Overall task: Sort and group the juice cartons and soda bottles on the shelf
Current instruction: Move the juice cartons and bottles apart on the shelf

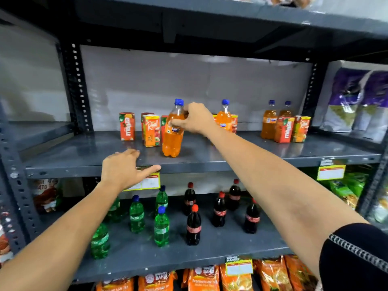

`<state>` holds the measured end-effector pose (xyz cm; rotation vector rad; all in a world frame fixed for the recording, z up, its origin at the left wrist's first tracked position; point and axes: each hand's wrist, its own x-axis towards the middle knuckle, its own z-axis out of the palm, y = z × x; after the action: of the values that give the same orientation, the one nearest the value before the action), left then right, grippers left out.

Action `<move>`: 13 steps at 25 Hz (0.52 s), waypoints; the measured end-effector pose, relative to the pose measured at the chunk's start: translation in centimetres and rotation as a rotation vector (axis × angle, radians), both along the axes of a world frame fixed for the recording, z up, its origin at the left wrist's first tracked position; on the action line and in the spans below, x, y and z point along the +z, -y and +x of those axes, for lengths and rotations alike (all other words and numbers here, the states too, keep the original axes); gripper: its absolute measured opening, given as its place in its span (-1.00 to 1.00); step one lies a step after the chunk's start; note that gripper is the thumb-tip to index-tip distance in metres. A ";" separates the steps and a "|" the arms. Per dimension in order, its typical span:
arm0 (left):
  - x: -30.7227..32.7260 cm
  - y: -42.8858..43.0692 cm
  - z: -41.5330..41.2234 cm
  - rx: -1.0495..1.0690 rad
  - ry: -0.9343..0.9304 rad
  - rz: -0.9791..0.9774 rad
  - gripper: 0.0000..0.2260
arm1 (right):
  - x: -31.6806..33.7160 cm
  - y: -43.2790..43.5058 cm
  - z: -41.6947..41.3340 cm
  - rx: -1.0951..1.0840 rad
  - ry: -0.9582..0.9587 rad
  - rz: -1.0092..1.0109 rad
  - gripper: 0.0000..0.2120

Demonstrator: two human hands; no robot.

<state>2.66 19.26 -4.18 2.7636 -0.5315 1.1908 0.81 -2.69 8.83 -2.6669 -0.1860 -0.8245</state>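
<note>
My right hand [194,119] grips the neck and shoulder of an orange Fanta bottle [172,141] with a blue cap, which stands slightly tilted on the grey middle shelf [84,156]. My left hand [126,170] rests open on the shelf's front edge, fingers spread, holding nothing. Orange juice cartons stand behind the bottle: a Maaza carton [127,126] at the left and a Real carton [150,130] beside it. Another Fanta bottle [224,116] stands behind my right wrist among cartons. At the right stand two more Fanta bottles [269,120] with a Maaza carton [283,129] and a Real carton [301,128].
The shelf below holds green Sprite bottles [161,226] at the left and dark cola bottles [193,226] at the right. Orange tea packets [203,279] fill the bottom shelf. Purple-and-white bags [344,101] stand in the right bay. Yellow price tags [331,172] hang on the shelf edge.
</note>
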 end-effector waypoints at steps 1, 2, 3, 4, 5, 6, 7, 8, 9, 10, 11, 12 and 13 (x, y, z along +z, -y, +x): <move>0.0 1.0 -0.4 -0.005 -0.006 0.009 -0.04 | 0.0 1.9 -0.6 -0.018 -0.012 -0.005 -0.64; 0.0 2.4 -1.0 -0.014 -0.007 0.024 -0.05 | 0.1 3.9 -1.2 -0.039 -0.012 -0.008 -0.65; -0.1 4.1 -1.4 -0.025 -0.008 0.044 -0.06 | 0.1 5.9 -1.9 -0.068 -0.008 -0.008 -0.66; -0.1 5.8 -1.7 -0.036 -0.009 0.062 -0.08 | 0.2 7.7 -2.5 -0.100 -0.004 -0.009 -0.66; 0.0 8.0 -2.2 -0.053 -0.015 0.067 -0.11 | 0.5 9.8 -3.1 -0.128 -0.008 -0.014 -0.65; 0.0 10.0 -2.6 -0.068 -0.018 0.068 -0.13 | 0.7 11.7 -3.6 -0.155 -0.034 -0.020 -0.65; 0.2 12.5 -2.9 -0.081 -0.014 0.065 -0.15 | 1.1 14.0 -4.1 -0.186 -0.076 -0.030 -0.66; 0.3 14.4 -3.3 -0.086 -0.014 0.069 -0.14 | 1.3 15.6 -4.4 -0.216 -0.122 -0.042 -0.67; 0.4 16.4 -3.7 -0.087 -0.017 0.072 -0.12 | 1.5 17.4 -4.5 -0.242 -0.156 -0.054 -0.67; 0.5 18.8 -4.2 -0.088 -0.019 0.077 -0.10 | 1.6 19.4 -4.6 -0.261 -0.165 -0.062 -0.65; 0.5 20.7 -4.5 -0.093 -0.021 0.078 -0.10 | 1.7 20.9 -4.6 -0.274 -0.158 -0.058 -0.64; 0.5 22.5 -4.7 -0.098 -0.025 0.077 -0.11 | 1.7 22.3 -4.6 -0.286 -0.145 -0.055 -0.64; 0.7 24.3 -5.0 -0.101 -0.025 0.072 -0.13 | 1.7 23.8 -4.3 -0.295 -0.135 -0.063 -0.63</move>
<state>-2.32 -5.01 -3.47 2.7691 -0.7160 1.1360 -3.53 -26.48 10.55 -2.8383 0.2243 -0.7280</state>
